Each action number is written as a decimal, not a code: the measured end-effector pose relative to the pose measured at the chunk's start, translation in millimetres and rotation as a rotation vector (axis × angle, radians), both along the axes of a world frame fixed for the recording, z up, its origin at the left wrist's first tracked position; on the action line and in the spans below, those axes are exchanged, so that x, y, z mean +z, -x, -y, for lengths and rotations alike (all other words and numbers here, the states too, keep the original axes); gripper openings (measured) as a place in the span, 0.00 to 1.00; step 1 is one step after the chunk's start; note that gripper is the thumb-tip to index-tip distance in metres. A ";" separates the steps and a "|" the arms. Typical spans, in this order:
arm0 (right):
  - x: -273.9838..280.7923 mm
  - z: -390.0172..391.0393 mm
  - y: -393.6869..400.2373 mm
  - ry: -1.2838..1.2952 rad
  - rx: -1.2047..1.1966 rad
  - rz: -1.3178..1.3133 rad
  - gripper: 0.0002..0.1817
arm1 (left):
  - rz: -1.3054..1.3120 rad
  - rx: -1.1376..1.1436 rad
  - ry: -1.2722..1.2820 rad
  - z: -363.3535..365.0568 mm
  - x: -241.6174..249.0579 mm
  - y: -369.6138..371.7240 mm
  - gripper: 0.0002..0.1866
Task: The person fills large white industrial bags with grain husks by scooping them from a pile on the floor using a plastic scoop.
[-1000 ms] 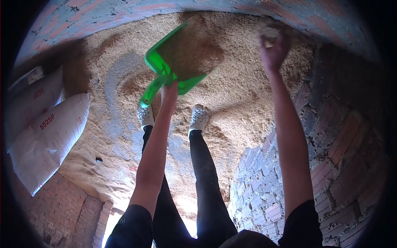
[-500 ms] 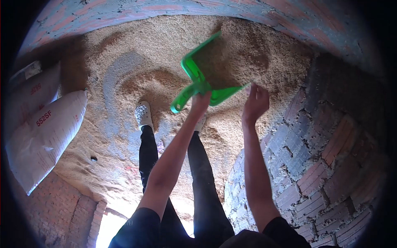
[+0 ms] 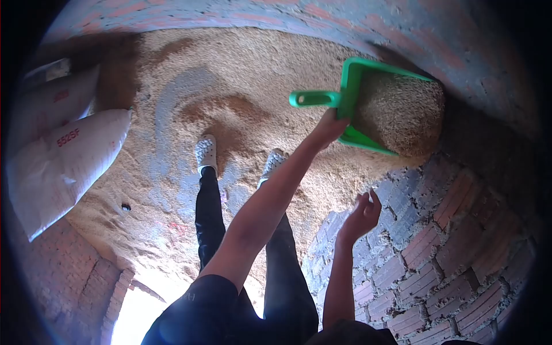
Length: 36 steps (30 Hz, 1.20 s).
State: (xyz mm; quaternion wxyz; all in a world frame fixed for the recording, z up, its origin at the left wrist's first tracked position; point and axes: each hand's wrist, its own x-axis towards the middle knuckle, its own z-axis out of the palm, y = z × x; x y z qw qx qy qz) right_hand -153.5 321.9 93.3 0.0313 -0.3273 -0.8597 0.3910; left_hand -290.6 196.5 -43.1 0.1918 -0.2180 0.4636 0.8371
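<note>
My left hand [image 3: 329, 127] grips a green plastic dustpan [image 3: 352, 109] heaped with pale grain husks [image 3: 399, 115], held out to the right above the brick wall [image 3: 437, 247]. The pan's handle points left. My right hand [image 3: 362, 215] hangs lower, fingers loosely apart and holding nothing, in front of the bricks. My legs in dark trousers and two white perforated shoes [image 3: 206, 152] stand on the husk-covered floor [image 3: 230, 86].
Two filled white sacks [image 3: 63, 161] with red lettering lie at the left on the husks. Curved brick walls ring the floor on the right and top. A bright opening [image 3: 135, 316] shows at the bottom left. A small dark object [image 3: 125, 207] lies on the husks.
My left hand has swung the loaded dustpan rightwards toward the brick wall and turned it so the handle points left. My right hand has dropped from near the pan to lower down.
</note>
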 end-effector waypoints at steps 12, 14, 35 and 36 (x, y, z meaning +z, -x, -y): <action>86.9 36.6 -30.3 -0.226 0.486 0.208 0.10 | 0.222 0.768 -0.106 211.6 131.4 -243.3 0.19; 96.2 44.1 -32.7 -0.043 0.681 0.185 0.08 | 0.286 0.885 0.029 277.7 180.3 -291.4 0.18; 124.1 154.9 0.1 -0.271 0.617 0.600 0.25 | 0.899 1.271 1.450 812.2 507.4 -494.0 0.22; 114.5 162.3 1.3 -0.438 0.852 0.675 0.24 | 0.944 1.127 1.507 815.4 505.9 -489.7 0.25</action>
